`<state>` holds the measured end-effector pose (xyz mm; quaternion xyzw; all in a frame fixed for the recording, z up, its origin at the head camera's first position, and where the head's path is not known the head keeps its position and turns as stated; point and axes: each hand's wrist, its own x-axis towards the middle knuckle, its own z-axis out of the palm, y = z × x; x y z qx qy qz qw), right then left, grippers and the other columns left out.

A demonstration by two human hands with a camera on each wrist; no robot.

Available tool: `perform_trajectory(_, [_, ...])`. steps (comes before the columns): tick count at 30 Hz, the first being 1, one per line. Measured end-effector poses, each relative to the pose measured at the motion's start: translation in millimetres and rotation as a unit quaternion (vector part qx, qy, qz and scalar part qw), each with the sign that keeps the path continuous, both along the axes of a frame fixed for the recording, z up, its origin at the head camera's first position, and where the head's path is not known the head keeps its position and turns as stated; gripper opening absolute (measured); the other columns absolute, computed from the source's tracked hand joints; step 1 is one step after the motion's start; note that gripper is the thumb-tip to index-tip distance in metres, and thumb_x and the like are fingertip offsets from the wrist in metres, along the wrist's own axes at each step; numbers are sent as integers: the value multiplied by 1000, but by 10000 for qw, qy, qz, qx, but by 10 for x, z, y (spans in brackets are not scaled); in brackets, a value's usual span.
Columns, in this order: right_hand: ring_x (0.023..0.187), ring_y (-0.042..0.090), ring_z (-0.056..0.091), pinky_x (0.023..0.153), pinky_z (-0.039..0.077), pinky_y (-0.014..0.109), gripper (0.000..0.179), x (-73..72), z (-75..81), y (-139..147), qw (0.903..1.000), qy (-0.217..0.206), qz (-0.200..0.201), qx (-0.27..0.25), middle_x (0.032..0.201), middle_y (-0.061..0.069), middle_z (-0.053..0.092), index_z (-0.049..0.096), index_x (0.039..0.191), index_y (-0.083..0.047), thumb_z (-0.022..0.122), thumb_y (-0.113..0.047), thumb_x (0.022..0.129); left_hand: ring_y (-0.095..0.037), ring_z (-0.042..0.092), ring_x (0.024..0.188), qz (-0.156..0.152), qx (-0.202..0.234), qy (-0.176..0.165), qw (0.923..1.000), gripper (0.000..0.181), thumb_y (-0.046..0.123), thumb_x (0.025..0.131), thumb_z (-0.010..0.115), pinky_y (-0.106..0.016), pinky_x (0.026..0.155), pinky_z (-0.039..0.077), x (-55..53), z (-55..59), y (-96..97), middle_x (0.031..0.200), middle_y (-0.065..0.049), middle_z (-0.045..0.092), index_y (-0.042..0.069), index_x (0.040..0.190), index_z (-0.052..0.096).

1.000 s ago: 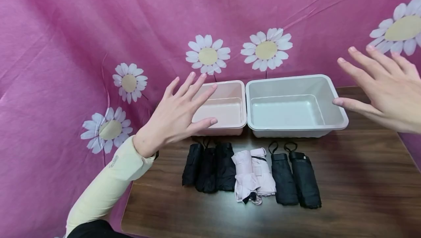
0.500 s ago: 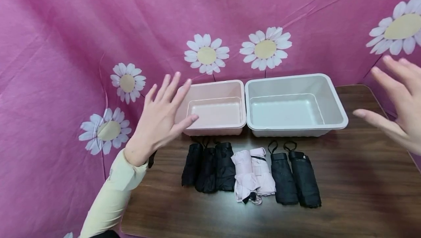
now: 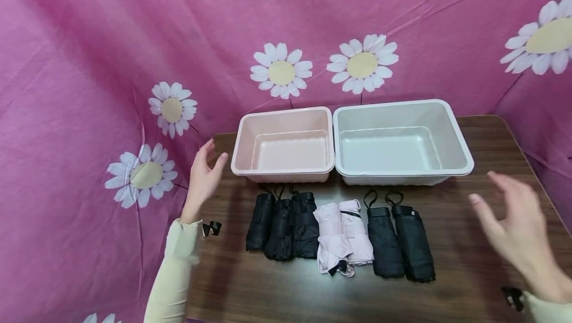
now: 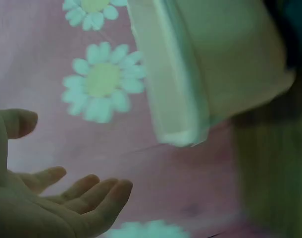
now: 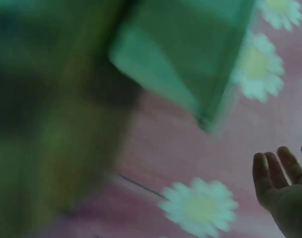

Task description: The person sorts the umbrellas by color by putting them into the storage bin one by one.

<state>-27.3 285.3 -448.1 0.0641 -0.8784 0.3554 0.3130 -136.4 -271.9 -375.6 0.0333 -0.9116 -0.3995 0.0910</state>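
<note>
My left hand (image 3: 202, 179) hovers left of the pink bin (image 3: 282, 171), fingers loosely bent and holding nothing. At the right, my right hand (image 3: 514, 221) hangs over the table beside the grey-white bin (image 3: 404, 172), blurred, with thumb and fingers apart and nothing in them. In front of the bins lies a row of folded umbrellas: black ones at the left, such as the leftmost black umbrella (image 3: 260, 222), then two pale pink umbrellas (image 3: 330, 231), then two dark umbrellas (image 3: 413, 243) at the right. Both wrist views show the relaxed fingers (image 4: 104, 198) near a bin corner.
Both bins stand side by side at the back of the brown wooden table (image 3: 473, 283), and bare bottoms show inside them. A pink cloth (image 3: 214, 25) with daisies hangs behind and at the left. A small black clip (image 3: 211, 228) sits by the left cuff.
Both hands have come down from above the bins and spread apart toward the table's sides. The pink bin is now fully uncovered. The umbrellas and bins have stayed in place.
</note>
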Motion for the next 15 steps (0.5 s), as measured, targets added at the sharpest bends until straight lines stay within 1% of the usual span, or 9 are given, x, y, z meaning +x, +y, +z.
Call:
perform_trajectory(2, [118,31,46,114,21,23,55,88,-253,-79,9981,-590,156,-24,123,41,48,47,134,8,64,-20,90,-32,54,120,320,701,-481,9959,51,21,97,55,-41,95,50,-55,-154,-62,137,-21,50,6,144,40])
perform_trajectory(3, [116,42,43,117,23,34,57,134,-363,-130,9957,-903,217,-37,125,41,46,44,137,7,66,-13,88,-31,55,117,463,1141,-732,9897,50,19,98,54,-37,92,52,-81,-227,-88,137,-20,49,5,143,40])
perform_trajectory(4, [112,52,40,115,25,46,61,180,-465,-184,9930,-1149,274,-12,126,41,44,42,139,7,67,-9,85,-28,55,115,607,1599,-959,9806,48,18,99,52,-33,88,52,-107,-301,-116,136,-20,48,4,143,39])
perform_trajectory(6, [113,57,37,101,29,65,68,273,-637,-291,9861,-1634,304,86,128,41,42,38,141,6,70,-11,84,-23,54,111,861,2470,-1386,9552,48,17,100,47,-25,81,53,-148,-439,-164,137,-16,45,3,144,36])
perform_trajectory(7, [112,57,36,92,31,69,70,325,-703,-347,9815,-1893,246,171,128,40,40,36,142,5,70,-15,85,-19,53,109,974,2857,-1579,9402,47,17,101,46,-23,80,53,-166,-500,-187,137,-14,44,4,145,35])
perform_trajectory(9, [110,56,35,79,33,69,74,416,-811,-442,9708,-2369,70,376,128,39,38,34,143,5,71,-24,86,-16,53,105,1140,3588,-1934,9060,46,18,101,44,-23,78,53,-186,-602,-222,134,-9,43,5,144,33])
perform_trajectory(12, [107,54,35,70,37,67,79,519,-919,-564,9536,-2938,-148,644,127,38,36,32,142,8,71,-34,87,-13,57,95,1144,4294,-2313,8655,39,21,102,44,-27,81,55,-207,-719,-266,123,-3,48,9,138,35])
perform_trajectory(14, [106,55,36,67,38,67,83,563,-960,-622,9435,-3220,-234,739,126,38,35,31,141,9,70,-40,87,-12,61,89,1059,4620,-2446,8459,32,23,102,46,-29,80,56,-216,-773,-278,114,0,56,11,131,39])
perform_trajectory(15, [106,54,36,66,39,66,85,581,-972,-652,9388,-3347,-264,770,126,38,35,30,142,9,69,-42,87,-11,63,85,1018,4737,-2487,8387,28,23,102,47,-30,80,56,-219,-792,-278,108,1,59,12,127,41])
